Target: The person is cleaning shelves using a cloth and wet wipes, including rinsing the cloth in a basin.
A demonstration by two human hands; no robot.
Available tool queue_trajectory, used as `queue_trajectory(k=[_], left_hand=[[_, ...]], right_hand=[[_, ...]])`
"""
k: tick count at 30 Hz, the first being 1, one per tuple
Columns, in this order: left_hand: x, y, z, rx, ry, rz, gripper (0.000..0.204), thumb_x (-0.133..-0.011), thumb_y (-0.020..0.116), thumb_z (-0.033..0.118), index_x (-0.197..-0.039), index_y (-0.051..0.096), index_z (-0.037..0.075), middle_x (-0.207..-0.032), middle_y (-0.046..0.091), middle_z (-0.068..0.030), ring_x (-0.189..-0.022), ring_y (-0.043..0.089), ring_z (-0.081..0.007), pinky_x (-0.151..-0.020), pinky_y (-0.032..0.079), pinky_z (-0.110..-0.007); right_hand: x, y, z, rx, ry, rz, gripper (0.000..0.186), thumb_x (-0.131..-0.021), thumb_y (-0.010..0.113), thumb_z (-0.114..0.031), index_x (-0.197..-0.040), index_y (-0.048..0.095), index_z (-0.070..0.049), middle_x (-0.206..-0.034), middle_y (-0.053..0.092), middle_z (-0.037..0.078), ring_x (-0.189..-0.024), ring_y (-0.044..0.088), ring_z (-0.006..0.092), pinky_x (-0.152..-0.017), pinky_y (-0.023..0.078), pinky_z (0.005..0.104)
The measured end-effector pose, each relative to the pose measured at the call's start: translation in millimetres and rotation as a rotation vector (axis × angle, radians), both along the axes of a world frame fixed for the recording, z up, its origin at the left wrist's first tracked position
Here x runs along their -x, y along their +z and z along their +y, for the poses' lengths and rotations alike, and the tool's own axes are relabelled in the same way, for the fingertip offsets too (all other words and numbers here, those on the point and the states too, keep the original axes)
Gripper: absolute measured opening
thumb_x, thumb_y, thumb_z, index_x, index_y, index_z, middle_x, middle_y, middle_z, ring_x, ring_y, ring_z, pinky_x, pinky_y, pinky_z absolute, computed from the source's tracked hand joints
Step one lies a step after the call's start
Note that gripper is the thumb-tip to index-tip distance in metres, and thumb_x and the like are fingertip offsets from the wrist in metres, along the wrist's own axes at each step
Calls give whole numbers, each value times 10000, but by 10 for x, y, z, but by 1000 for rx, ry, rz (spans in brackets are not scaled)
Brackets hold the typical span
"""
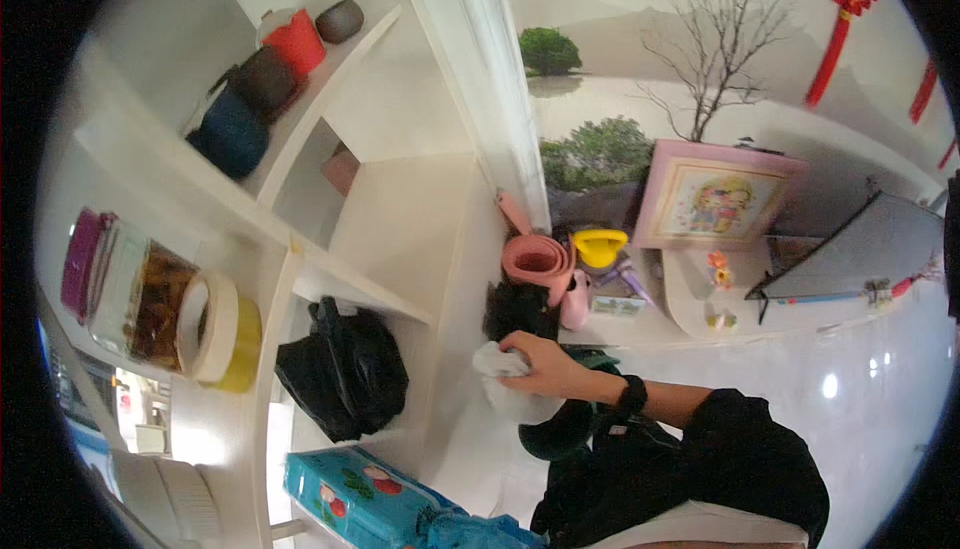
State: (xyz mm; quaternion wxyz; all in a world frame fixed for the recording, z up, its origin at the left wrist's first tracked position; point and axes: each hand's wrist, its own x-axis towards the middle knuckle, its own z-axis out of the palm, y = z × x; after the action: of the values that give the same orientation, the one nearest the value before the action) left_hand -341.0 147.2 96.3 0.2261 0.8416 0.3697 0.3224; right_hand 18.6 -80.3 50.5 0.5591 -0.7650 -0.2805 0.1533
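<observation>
My right hand (pixel 548 367) reaches in from the right, with a dark band round the wrist and a black sleeve. Its fingers are closed round a crumpled white cloth (pixel 518 399). The cloth is beside the white shelf unit (pixel 445 249), just below a fuzzy black thing (pixel 522 311). A rolled pink strap or mat (pixel 538 261) lies beyond that, next to a pink bottle (pixel 575 301). Under my forearm is a dark green rounded thing (pixel 557 431), partly hidden. My left hand is out of view.
On the left shelves are dark and red containers (pixel 295 44), a purple-lidded jar (pixel 150 294), a tape roll (pixel 212 334), a black plastic bag (pixel 345 369) and a blue package (pixel 365 499). A low ledge bears a yellow object (pixel 600 247) and a pink-framed picture (pixel 720 197).
</observation>
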Motion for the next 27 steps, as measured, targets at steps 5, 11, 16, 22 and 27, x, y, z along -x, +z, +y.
queue_trajectory(k=[5,11,16,22,27], left_hand=[[-244,730,-224,186,-37,-29,775,-688,798,193,-1327,393,24,-1309,430,-184,-1196,404,-317,-1029,300,-415],[-325,975,-265,-3,-422,361,771,-661,779,146,-1326,406,35,-1256,496,-197,-1146,472,-327,-968,372,-395],[-612,757,-594,438,-423,293,836,-692,771,176,-1387,315,90,-1245,488,-208,-1101,502,-361,-868,448,-410],[-795,669,-536,892,-321,-126,769,-737,720,128,-1382,303,76,-1241,487,-171,-992,540,-292,-807,477,-399],[-595,999,-325,-323,7,-166,466,-881,606,155,-1269,441,-45,-1137,579,-169,-958,573,-238,-800,466,-315]], right_hand=[[570,640,390,-124,136,-16,460,-757,697,-234,-1097,480,-11,-968,538,141,-865,557,244,-746,448,327],[1043,654,725,-300,560,-212,419,-753,655,-175,-1106,472,-42,-1092,480,156,-1001,513,341,-832,438,387],[1303,930,760,-264,1071,-398,389,-741,648,-148,-1090,489,-79,-1100,466,136,-1018,516,337,-841,448,409],[1193,999,736,-454,1061,-275,389,-754,645,-86,-1102,469,-98,-1232,401,120,-1153,449,316,-889,414,408],[936,1071,574,-543,796,-359,600,-768,635,-113,-1314,385,-126,-1394,252,199,-1257,331,373,-1047,284,427]])
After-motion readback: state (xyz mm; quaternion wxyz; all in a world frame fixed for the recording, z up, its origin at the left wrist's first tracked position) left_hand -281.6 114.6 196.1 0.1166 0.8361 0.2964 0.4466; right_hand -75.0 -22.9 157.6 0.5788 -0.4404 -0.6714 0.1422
